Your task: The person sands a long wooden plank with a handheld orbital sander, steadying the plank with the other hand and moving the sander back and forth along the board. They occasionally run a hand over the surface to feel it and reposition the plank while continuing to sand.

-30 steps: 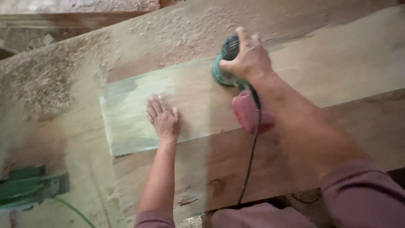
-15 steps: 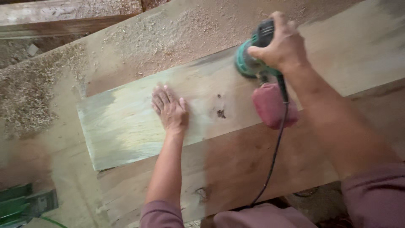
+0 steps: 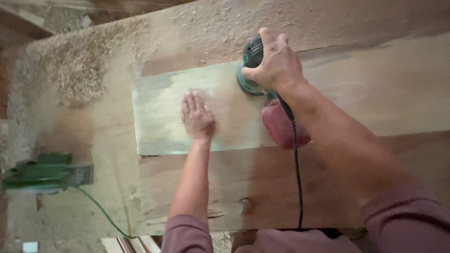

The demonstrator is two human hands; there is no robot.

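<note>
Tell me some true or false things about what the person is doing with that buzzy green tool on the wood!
1. The right hand grips the green sander from the top. True.
2. The left hand holds a hammer. False: it lies flat and empty on the pale board.
3. The sander has a red dust bag. True.
4. The sander sits on the floor. False: it rests on the board.
5. Sawdust is heaped beyond the board's left end. True.
6. The other green tool is in a hand. False: it lies alone at the left.
</note>
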